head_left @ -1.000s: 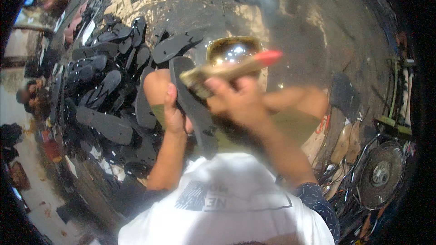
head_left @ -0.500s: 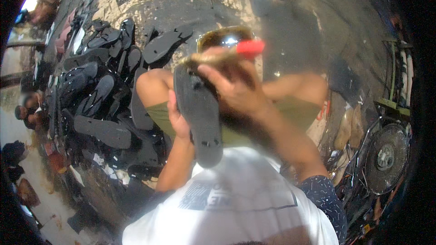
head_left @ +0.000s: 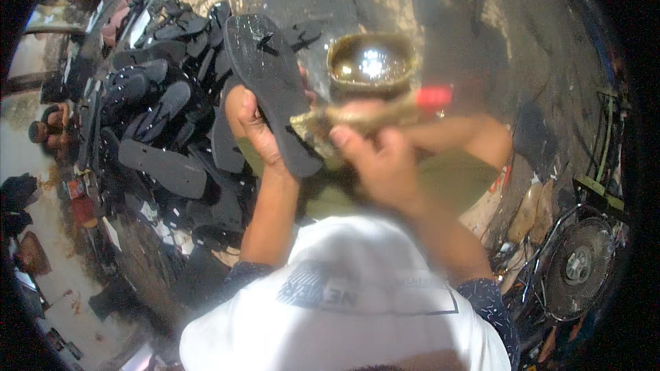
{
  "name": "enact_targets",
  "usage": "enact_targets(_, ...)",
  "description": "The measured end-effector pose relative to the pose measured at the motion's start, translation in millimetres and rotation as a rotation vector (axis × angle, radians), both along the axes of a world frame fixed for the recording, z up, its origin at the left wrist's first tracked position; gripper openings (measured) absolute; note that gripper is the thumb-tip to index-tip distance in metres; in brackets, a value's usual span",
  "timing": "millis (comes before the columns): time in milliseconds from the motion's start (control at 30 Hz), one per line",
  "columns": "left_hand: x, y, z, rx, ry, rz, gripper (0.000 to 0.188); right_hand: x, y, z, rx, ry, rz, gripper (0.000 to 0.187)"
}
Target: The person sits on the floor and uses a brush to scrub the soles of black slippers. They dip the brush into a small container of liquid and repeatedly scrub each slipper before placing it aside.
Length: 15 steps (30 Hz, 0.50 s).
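My left hand [head_left: 260, 132] grips a dark grey sandal sole [head_left: 265, 72] by its edge, thumb on the near side and fingertips showing past the far edge. The sole is tilted, one end pointing up and away; wet-looking shine and a small black bit lie near that end. My right hand [head_left: 385, 165], a little blurred, is closed around a brush [head_left: 368, 118] with a red handle end and a crusted yellowish head. The brush head is close beside the sole's lower part; whether they touch I cannot tell. Beyond the brush stands a bowl [head_left: 335, 77] of shiny amber liquid.
A heap of black sandals and soles [head_left: 148, 96] covers the floor at left. A round fan [head_left: 576, 264] stands at right, near a green metal frame [head_left: 597, 185]. Tan foot-shaped pieces [head_left: 535, 209] lie by the fan. Scraps are strewn near my left arm.
The sole has moved up and away from my body and turned. My right hand with the brush has come down and right, off the sole's upper end.
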<state>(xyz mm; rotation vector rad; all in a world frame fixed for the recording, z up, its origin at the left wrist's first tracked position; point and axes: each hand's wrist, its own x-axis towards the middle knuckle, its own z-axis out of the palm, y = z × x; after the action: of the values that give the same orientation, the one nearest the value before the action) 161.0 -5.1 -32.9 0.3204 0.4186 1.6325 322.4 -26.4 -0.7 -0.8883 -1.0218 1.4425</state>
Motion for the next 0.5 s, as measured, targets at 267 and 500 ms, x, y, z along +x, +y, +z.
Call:
enact_targets(267,-4.5,26.3,1.9,0.121,-0.258,-0.237,0.063,-2.8,19.3,-19.5,0.394,-0.259,0.053,0.027)
enact_targets(500,36.0,12.2,-15.9,0.036,-0.612,-0.256,0.054,11.4,103.1,0.2,0.956,-0.573,0.093,0.025)
